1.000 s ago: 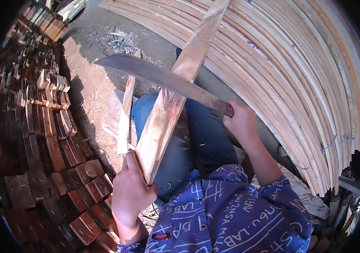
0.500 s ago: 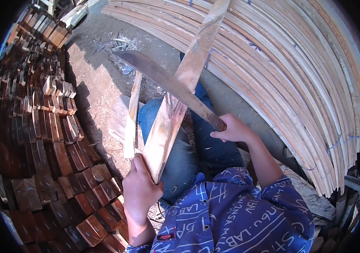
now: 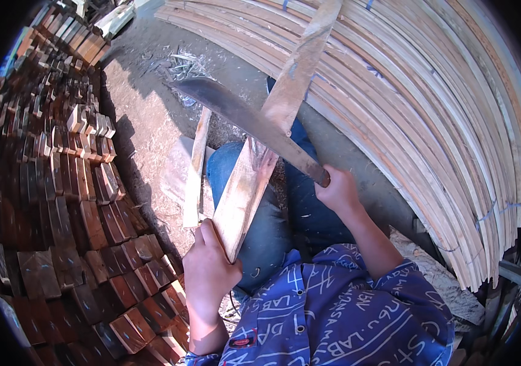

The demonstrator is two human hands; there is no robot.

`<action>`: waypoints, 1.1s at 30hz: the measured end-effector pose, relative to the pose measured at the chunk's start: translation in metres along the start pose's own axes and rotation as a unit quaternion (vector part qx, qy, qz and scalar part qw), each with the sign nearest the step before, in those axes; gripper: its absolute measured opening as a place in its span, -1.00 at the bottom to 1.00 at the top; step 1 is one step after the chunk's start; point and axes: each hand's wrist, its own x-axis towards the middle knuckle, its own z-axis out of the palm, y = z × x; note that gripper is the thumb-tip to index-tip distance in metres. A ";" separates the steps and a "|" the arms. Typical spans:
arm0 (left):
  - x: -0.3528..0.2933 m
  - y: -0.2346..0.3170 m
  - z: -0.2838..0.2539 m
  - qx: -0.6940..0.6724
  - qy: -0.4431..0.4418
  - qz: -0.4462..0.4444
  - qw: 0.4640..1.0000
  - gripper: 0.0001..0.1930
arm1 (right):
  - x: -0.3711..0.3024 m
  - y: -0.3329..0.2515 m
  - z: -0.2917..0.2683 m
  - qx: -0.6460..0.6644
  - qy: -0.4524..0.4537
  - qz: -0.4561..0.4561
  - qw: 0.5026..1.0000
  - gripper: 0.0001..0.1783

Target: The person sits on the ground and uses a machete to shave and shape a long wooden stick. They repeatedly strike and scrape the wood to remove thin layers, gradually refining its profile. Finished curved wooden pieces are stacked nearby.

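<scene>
A long pale wooden board [image 3: 236, 207] slants from my lap up toward the far right, lying over my knee. My left hand [image 3: 211, 262] is closed around its near end. Across the middle of the board lies the broad dark blade of a machete [image 3: 248, 120], its tip pointing to the far left. My right hand [image 3: 338, 190] is wrapped round the machete's handle, which the fingers mostly hide. Where the blade crosses, the board has a rough, darker patch. Whether the blade's edge touches the wood I cannot tell.
Stacked dark wood blocks [image 3: 93, 226] fill the left side. Long pale planks [image 3: 407, 116], tied in bundles, curve across the right. A narrow wood strip [image 3: 197, 171] stands beside my left knee. Wood shavings [image 3: 187, 67] lie on the ground ahead.
The whole view has shifted slightly, so most things sit a little farther right. The machete stays across the board, and both hands keep their holds.
</scene>
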 end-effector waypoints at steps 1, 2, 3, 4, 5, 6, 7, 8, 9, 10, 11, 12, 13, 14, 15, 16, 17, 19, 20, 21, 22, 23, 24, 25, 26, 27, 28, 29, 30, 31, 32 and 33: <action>0.000 0.000 0.000 0.007 0.002 0.001 1.000 -0.23 | 0.000 0.001 0.000 -0.017 0.016 -0.010 1.000 -0.80; 0.000 0.001 0.000 0.014 0.003 0.003 1.000 -0.24 | 0.004 0.005 -0.003 -0.026 0.034 -0.032 0.999 -0.80; 0.002 0.002 -0.001 0.010 -0.005 0.002 1.000 -0.24 | 0.011 0.014 -0.012 -0.035 0.053 -0.053 0.997 -0.79; 0.002 0.002 -0.003 0.007 -0.014 0.001 1.000 -0.24 | 0.014 0.021 -0.018 -0.044 0.072 -0.073 0.994 -0.78; 0.003 0.001 -0.004 0.004 -0.023 0.001 1.000 -0.24 | 0.013 0.024 -0.023 -0.044 0.041 -0.062 0.996 -0.79; 0.003 0.001 -0.004 0.006 -0.020 0.002 1.000 -0.24 | 0.014 0.026 -0.030 -0.046 0.013 -0.053 0.997 -0.79; 0.002 -0.001 -0.003 0.008 -0.017 0.003 1.000 -0.24 | 0.016 0.026 -0.037 -0.049 -0.015 -0.044 0.998 -0.80; 0.002 -0.001 -0.003 0.010 -0.013 0.003 1.000 -0.24 | 0.014 0.024 -0.043 -0.017 -0.059 -0.029 0.998 -0.80; 0.002 0.001 -0.003 0.003 -0.017 -0.003 1.000 -0.23 | 0.009 0.021 -0.047 0.016 -0.105 -0.016 0.994 -0.81; 0.001 0.002 -0.005 -0.005 -0.021 -0.010 1.000 -0.23 | 0.006 0.018 -0.051 0.049 -0.151 -0.003 0.987 -0.81; 0.001 0.004 -0.006 -0.012 -0.025 -0.018 0.999 -0.22 | 0.004 0.015 -0.054 0.061 -0.174 -0.008 0.983 -0.81; 0.002 0.004 -0.006 -0.013 -0.028 -0.015 0.999 -0.22 | -0.001 0.011 -0.055 0.075 -0.198 -0.010 0.977 -0.81; 0.003 0.004 -0.006 -0.014 -0.031 -0.012 0.999 -0.22 | -0.003 0.007 -0.054 0.089 -0.222 -0.011 0.971 -0.81; 0.004 0.003 -0.006 -0.016 -0.034 -0.010 0.999 -0.22 | -0.005 0.005 -0.050 0.077 -0.212 -0.037 0.974 -0.80; 0.003 0.003 -0.005 -0.012 -0.027 -0.010 1.000 -0.22 | -0.006 0.001 -0.046 0.067 -0.200 -0.064 0.976 -0.79; 0.003 0.003 -0.003 -0.007 -0.020 -0.009 1.000 -0.22 | -0.008 -0.002 -0.042 0.057 -0.187 -0.089 0.977 -0.79; 0.002 0.002 -0.001 -0.003 -0.013 -0.009 1.000 -0.22 | -0.008 -0.005 -0.038 0.051 -0.164 -0.090 0.981 -0.78; 0.002 0.002 -0.002 -0.006 -0.017 -0.012 1.000 -0.22 | -0.005 -0.008 -0.033 0.036 -0.113 -0.093 0.989 -0.77; 0.002 0.002 -0.002 -0.007 -0.020 -0.013 1.000 -0.22 | -0.006 -0.006 -0.029 0.036 -0.098 -0.086 0.991 -0.77; 0.001 0.002 -0.002 -0.008 -0.018 -0.013 1.000 -0.22 | -0.006 -0.005 -0.025 0.037 -0.082 -0.080 0.993 -0.77; 0.001 0.003 -0.002 -0.009 -0.016 -0.013 1.000 -0.22 | -0.006 -0.005 -0.023 0.037 -0.067 -0.074 0.994 -0.78; 0.000 0.003 -0.003 -0.011 -0.014 -0.013 1.000 -0.22 | -0.008 -0.007 -0.024 0.044 -0.066 -0.059 0.995 -0.78; 0.001 0.003 -0.002 -0.009 -0.015 -0.013 1.000 -0.23 | -0.010 -0.010 -0.028 0.049 -0.067 -0.043 0.996 -0.79; 0.002 0.003 -0.002 -0.007 -0.016 -0.013 1.000 -0.23 | -0.011 -0.013 -0.032 0.055 -0.068 -0.026 0.996 -0.79; 0.002 0.002 -0.003 -0.005 -0.017 -0.012 1.000 -0.23 | -0.010 -0.017 -0.034 0.050 -0.076 -0.024 0.996 -0.80; 0.002 0.003 -0.002 -0.005 -0.017 -0.013 1.000 -0.23 | -0.008 -0.022 -0.036 0.046 -0.081 -0.020 0.995 -0.80; 0.002 0.003 -0.002 -0.006 -0.018 -0.014 1.000 -0.24 | -0.007 -0.027 -0.036 0.041 -0.086 -0.017 0.995 -0.80; 0.002 0.003 -0.002 -0.007 -0.018 -0.014 1.000 -0.24 | -0.007 -0.028 -0.033 0.040 -0.091 -0.027 0.995 -0.80; 0.001 0.003 -0.002 -0.007 -0.013 -0.010 1.000 -0.24 | -0.007 -0.030 -0.028 0.039 -0.095 -0.037 0.994 -0.79; 0.001 0.003 -0.001 -0.007 -0.008 -0.006 1.000 -0.24 | -0.007 -0.034 -0.024 0.038 -0.100 -0.047 0.993 -0.79; 0.000 0.003 0.000 -0.007 -0.003 -0.002 1.000 -0.25 | -0.004 -0.040 -0.024 0.033 -0.097 -0.077 0.992 -0.80; 0.000 0.003 0.000 -0.006 0.002 0.001 1.000 -0.25 | -0.002 -0.047 -0.024 0.029 -0.087 -0.090 0.992 -0.81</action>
